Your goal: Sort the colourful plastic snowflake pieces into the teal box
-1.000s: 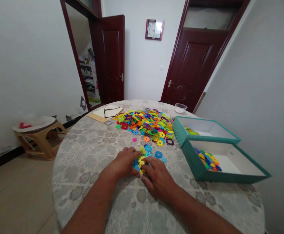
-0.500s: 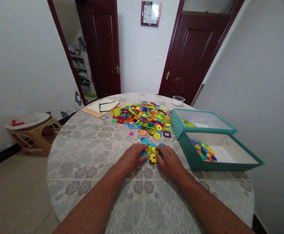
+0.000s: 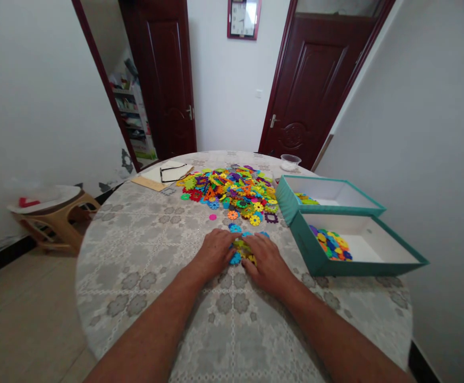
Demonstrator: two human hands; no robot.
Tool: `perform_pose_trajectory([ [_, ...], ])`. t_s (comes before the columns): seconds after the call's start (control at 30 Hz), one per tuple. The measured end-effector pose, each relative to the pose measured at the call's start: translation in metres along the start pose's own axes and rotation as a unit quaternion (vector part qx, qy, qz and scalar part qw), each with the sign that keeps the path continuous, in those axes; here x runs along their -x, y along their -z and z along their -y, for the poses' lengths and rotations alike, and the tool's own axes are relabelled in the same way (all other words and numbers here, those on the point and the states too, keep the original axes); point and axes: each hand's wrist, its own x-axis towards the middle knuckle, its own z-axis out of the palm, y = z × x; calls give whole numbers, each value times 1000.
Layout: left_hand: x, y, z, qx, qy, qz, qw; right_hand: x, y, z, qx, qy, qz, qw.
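Observation:
Both hands meet over a small cluster of toothed plastic discs near the middle of the table. My left hand [image 3: 214,252] has its fingers curled against the left side of the yellow discs [image 3: 239,244]. From the right, my right hand [image 3: 267,261] bends over the same discs, fingers on top and thumb at the near side, hiding much of them. A blue disc [image 3: 235,258] shows between the hands. More blue discs [image 3: 235,228] lie flat just beyond the fingertips. How the yellow discs join is hidden.
Behind the hands spreads a large heap of colourful discs [image 3: 232,189]. At right stands a green box [image 3: 359,270] with two open halves, some discs in each. Glasses [image 3: 174,173] rest on papers at far left, and a clear bowl [image 3: 290,161] sits at the back.
My right hand has moved left and over the yellow discs, covering ones that showed before. My left hand stays beside them. The view has tilted slightly.

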Motion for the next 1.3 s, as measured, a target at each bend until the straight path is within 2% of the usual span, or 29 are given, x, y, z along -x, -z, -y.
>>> perform_pose_trajectory([
  [0.17,1,1,-4,4,18,13,1000,-1,-2,-6,-27,-6,25,999],
  [0.3,4,0,-7,21,18,-1,1000,-6,4,-6,-38,2,30,999],
  [0.57,-2,-9,-18,19,27,-18,999,-12,7,0,-80,-23,2,997],
  [0.73,-9,-3,-23,3,49,-8,999,-12,10,5,-125,-13,2,992],
  [0.83,-9,1,-23,9,63,-32,997,-16,15,7,-122,-7,-36,992],
  [0.97,-6,3,-19,32,64,-81,994,-20,35,7,-82,-58,-92,991],
  [1.1,-4,3,-16,42,58,-123,990,-33,69,0,-63,-113,-42,991],
  [1.17,-3,3,-16,50,51,-142,987,-53,88,-11,-52,-117,-20,992],
  [1.23,-3,3,-16,66,42,-166,983,-84,105,-31,-44,-128,-2,991],
  [1.3,-3,3,-16,90,31,-182,979,-123,122,-56,-49,-192,-6,980],
])
